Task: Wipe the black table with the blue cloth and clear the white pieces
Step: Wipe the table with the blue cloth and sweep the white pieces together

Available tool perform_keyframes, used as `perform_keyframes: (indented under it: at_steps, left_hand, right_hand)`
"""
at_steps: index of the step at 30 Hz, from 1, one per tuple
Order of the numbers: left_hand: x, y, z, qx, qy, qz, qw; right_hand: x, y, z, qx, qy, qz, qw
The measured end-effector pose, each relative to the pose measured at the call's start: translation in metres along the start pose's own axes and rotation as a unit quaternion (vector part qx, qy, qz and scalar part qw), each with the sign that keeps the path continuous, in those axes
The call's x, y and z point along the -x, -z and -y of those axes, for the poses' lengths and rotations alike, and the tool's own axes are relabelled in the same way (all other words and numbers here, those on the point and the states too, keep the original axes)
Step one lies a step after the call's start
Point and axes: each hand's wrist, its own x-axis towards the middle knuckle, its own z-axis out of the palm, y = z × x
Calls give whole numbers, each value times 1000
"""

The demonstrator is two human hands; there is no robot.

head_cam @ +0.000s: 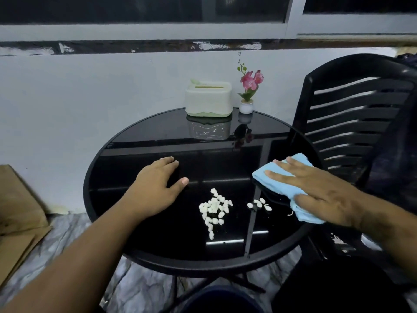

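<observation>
under the flat right hand point(320, 195), blue cloth point(282, 188); white pieces point(214, 206) beside

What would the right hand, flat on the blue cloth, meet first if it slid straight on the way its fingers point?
The right hand points up-left across the black table. Its line looks free on bare glass, passing above the white pieces; perhaps the left hand eventually, though depth is unclear.

Tabletop point(158, 233): round, glossy black, reflecting light streaks, sitting in a dark rim.
Cloth point(277, 184): light blue, folded, lying flat at the tabletop's right side, its near corner reaching the right rim.
Pieces point(214, 207): small white lumps, lying loose near the tabletop's middle; a large cluster trailing toward the near edge, a smaller group sitting just beside the cloth.
</observation>
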Motion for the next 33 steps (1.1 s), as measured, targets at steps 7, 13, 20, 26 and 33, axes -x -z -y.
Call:
perform_keyframes:
  at_steps: [7, 13, 20, 26, 33]
  left_hand:
    - [-1, 0, -1, -7, 1, 4, 1000]
    - [-2, 1, -3, -11, 4, 4, 1000]
    - [0, 3, -5, -4, 9, 4, 1000]
    - [1, 3, -4, 1, 12, 5, 1000]
    - [-3, 1, -4, 6, 16, -2, 1000]
  right_hand:
    - [22, 3, 97, -73, -114, -35, 990]
    - [5, -1, 158, -66, -154, -61, 984]
    - [2, -3, 161, -102, -152, -69, 981]
    - [-10, 8, 112, -107, -165, -30, 980]
    - [-47, 17, 66, -126, -161, -25, 978]
